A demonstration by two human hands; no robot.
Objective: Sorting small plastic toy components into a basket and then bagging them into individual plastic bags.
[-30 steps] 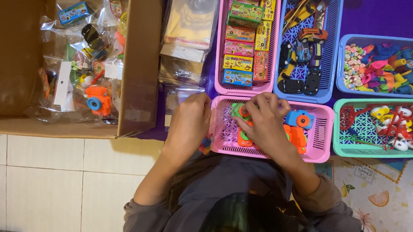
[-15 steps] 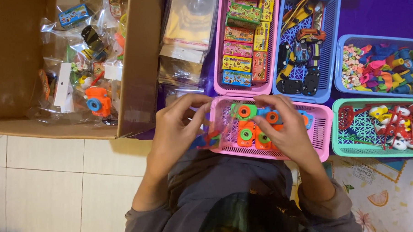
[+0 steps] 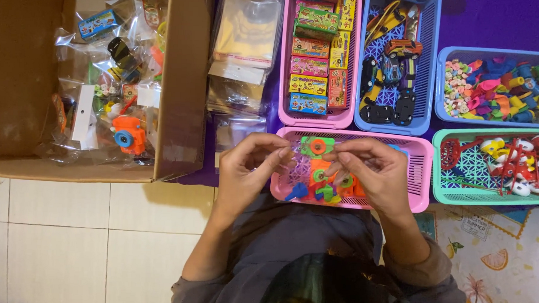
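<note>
purple cloth (image 3: 495, 22), white tiled floor (image 3: 69, 240), fruit-print mat (image 3: 492, 261)

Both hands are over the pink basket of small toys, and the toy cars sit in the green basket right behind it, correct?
Not quite. In the head view both the left hand and the right hand are over the pink basket, but the toy cars sit in the blue basket behind it, not a green one. The green basket is to the right and holds red and white toys.
</note>
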